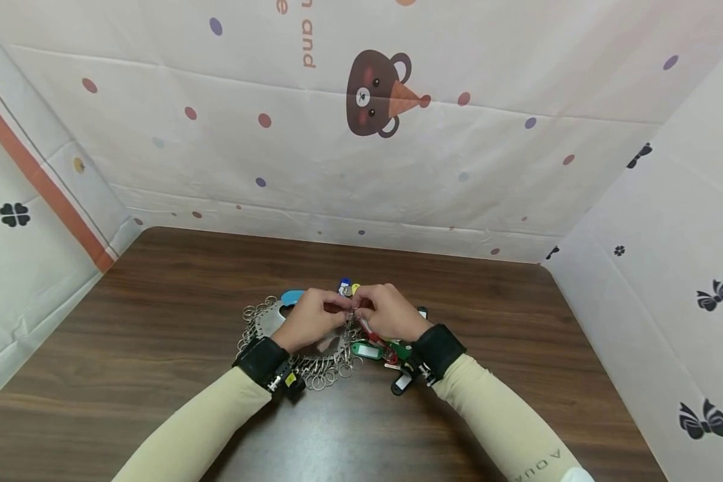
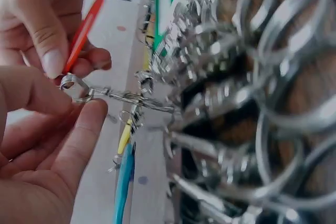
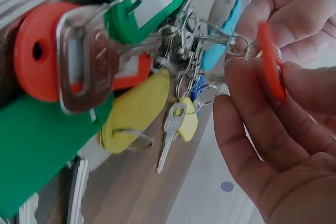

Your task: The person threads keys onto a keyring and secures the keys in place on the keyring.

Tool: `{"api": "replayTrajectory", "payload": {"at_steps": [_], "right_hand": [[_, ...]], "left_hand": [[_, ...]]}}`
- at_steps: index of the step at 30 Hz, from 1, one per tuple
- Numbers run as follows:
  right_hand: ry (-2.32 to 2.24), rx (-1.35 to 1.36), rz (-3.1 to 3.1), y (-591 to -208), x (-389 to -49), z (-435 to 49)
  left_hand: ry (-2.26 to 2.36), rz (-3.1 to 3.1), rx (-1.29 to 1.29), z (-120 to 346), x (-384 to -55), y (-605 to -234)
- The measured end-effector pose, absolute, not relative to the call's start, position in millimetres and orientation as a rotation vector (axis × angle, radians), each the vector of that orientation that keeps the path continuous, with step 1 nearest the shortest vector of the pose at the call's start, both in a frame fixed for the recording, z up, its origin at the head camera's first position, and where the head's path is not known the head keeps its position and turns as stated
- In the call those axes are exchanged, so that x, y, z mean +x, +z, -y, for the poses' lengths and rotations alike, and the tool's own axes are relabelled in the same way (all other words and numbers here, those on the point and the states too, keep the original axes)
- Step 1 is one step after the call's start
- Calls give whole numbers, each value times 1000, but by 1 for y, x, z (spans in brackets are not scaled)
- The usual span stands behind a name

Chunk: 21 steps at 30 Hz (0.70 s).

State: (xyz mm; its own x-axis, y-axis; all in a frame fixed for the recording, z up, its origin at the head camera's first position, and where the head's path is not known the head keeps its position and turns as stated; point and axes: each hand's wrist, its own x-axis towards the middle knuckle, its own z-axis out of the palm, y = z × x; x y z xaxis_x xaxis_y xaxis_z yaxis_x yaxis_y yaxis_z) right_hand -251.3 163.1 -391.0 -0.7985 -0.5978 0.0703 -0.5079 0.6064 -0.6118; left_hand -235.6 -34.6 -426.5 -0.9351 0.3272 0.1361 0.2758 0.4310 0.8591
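Observation:
A round metal key-ring plate with many clips and rings round its rim lies on the table under my hands. My left hand pinches a split ring at the end of one of the clips. Facing it, my right hand pinches a red key tag between thumb and fingers, right at that split ring. The tag stands edge-on in both wrist views, and the fingers partly hide where it meets the ring.
Beside my right wrist lie a green tag, a black tag and other coloured tags with keys. A light blue tag sits at the plate's far edge. A silver key hangs by a yellow tag. Fabric-covered walls enclose the wooden table.

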Motion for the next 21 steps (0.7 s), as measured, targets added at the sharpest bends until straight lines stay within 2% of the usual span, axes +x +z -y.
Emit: {"api": "replayTrajectory", "payload": {"at_steps": [6, 13, 21], "right_hand": [[-993, -924, -2684, -392, -248, -159], [-949, -933, -2721, -394, -243, -160], [-965, -877, -2735, -392, -242, -160]], "left_hand": [[1537, -2767, 568, 30, -235, -430], [1536, -2801, 441, 30, -235, -431], [1357, -2923, 622, 30, -236, -427]]}}
